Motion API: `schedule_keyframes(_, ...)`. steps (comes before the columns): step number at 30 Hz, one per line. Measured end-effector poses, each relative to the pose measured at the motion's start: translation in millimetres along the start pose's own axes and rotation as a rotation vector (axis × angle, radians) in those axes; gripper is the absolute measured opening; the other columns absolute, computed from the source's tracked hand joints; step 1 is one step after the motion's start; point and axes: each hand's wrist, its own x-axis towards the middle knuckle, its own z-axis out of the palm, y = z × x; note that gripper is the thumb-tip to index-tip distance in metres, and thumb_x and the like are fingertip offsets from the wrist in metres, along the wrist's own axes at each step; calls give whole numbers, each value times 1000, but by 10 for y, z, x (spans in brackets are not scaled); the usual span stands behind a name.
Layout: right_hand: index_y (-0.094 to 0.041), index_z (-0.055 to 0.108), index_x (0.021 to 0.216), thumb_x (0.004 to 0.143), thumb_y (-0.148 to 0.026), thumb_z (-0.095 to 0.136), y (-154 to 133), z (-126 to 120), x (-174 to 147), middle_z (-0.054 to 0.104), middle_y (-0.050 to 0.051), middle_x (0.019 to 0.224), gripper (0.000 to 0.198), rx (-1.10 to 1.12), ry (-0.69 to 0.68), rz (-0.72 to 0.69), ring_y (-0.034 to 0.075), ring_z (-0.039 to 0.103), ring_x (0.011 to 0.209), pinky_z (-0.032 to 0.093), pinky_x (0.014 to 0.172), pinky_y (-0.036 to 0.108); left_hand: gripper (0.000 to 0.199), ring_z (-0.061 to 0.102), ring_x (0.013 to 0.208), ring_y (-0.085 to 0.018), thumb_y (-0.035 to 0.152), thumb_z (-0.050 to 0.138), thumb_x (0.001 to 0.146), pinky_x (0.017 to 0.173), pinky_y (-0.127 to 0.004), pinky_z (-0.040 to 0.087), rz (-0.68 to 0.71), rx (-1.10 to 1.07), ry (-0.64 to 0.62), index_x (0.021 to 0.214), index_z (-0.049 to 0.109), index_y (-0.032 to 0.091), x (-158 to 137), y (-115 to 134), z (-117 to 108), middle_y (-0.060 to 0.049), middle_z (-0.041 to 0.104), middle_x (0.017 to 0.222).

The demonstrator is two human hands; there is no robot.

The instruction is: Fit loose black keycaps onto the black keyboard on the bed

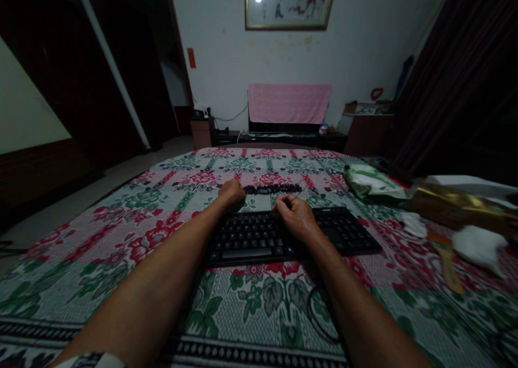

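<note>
A black keyboard (pixel 249 236) lies on the patterned tablecloth in front of me. Behind its back edge runs a row of small black pieces (pixel 269 189) that look like loose keycaps. My left hand (pixel 232 192) is curled at the left end of that row, beyond the keyboard's back left corner; its fingertips are hidden. Over the right-middle part of the keyboard, my right hand (pixel 297 214) is closed in a pinch, thumb against the fingers. Whatever sits in that pinch is too small and dark to name.
To the right lie a brush (pixel 447 265) with a wooden handle, crumpled white tissue (pixel 479 245), a green and white packet (pixel 374 182) and a golden box (pixel 453 200). A black cable (pixel 318 322) loops near my right forearm. Floral cloth (pixel 154 244) covers the table.
</note>
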Motion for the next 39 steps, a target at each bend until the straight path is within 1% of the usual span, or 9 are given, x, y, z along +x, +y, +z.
schedule_keyframes(5, -21, 60, 78, 78, -36, 47, 30, 12, 2, 68, 2, 71, 20, 4, 0, -2, 16, 63, 67, 47, 65, 26, 23, 63, 85, -21, 23, 61, 64, 69, -26, 47, -8, -16, -2, 85, 68, 17, 7, 3, -4, -10, 69, 90)
schedule_keyframes(12, -21, 60, 77, 78, -37, 47, 16, -2, 3, 68, 2, 70, 21, -6, -3, 2, 16, 63, 66, 47, 66, 26, 20, 63, 83, -21, 25, 62, 63, 68, -26, 47, 42, -22, 16, 80, 68, 18, 33, -39, 25, -8, 69, 87)
schedule_keyframes(20, -20, 60, 78, 79, -37, 46, 10, -8, 0, 68, 2, 69, 22, -5, -14, 8, 15, 63, 65, 47, 65, 25, 23, 63, 85, -21, 26, 63, 62, 72, -26, 46, 77, -23, 8, 83, 69, 20, 54, -78, 51, -7, 69, 88)
schedule_keyframes(23, -20, 60, 79, 79, -36, 47, -5, -13, -4, 68, 2, 70, 21, -3, -18, 5, 15, 63, 65, 46, 65, 25, 33, 62, 88, -22, 26, 64, 61, 74, -27, 46, 100, -26, 1, 93, 68, 20, 94, -111, 53, -8, 69, 93)
schedule_keyframes(27, -20, 60, 78, 79, -35, 47, -42, -30, -17, 67, 2, 70, 20, -29, -21, -2, 15, 62, 66, 45, 65, 25, 53, 61, 94, -21, 28, 65, 63, 77, -24, 45, 115, -33, -3, 115, 60, 17, 100, -129, -37, -9, 67, 104)
schedule_keyframes(30, -19, 60, 79, 80, -34, 45, -85, -55, -32, 66, 2, 69, 21, -72, -33, -28, 15, 61, 65, 43, 64, 24, 47, 61, 91, -20, 30, 62, 67, 75, -23, 45, 131, -13, -15, 112, 62, 17, -25, -122, -160, -7, 68, 100)
schedule_keyframes(33, -19, 60, 80, 82, -34, 44, -156, -92, -54, 65, 2, 68, 22, -126, -79, -82, 15, 59, 66, 41, 65, 24, 36, 62, 85, -20, 33, 61, 69, 70, -22, 45, 216, 44, -101, 101, 68, 19, -263, -120, -262, -4, 70, 92)
schedule_keyframes(36, -18, 59, 82, 83, -33, 43, -227, -127, -75, 63, 2, 68, 22, -183, -150, -122, 14, 57, 65, 40, 65, 23, 36, 62, 82, -17, 37, 61, 69, 66, -19, 44, 290, 17, -191, 99, 69, 18, -508, -133, -304, -2, 70, 87)
schedule_keyframes(39, -18, 57, 85, 82, -30, 44, -256, -149, -84, 61, 1, 68, 19, -172, -232, -158, 13, 55, 64, 39, 65, 23, 37, 61, 81, -16, 36, 60, 70, 64, -18, 43, 325, -25, -243, 100, 68, 16, -666, -151, -303, -1, 70, 86)
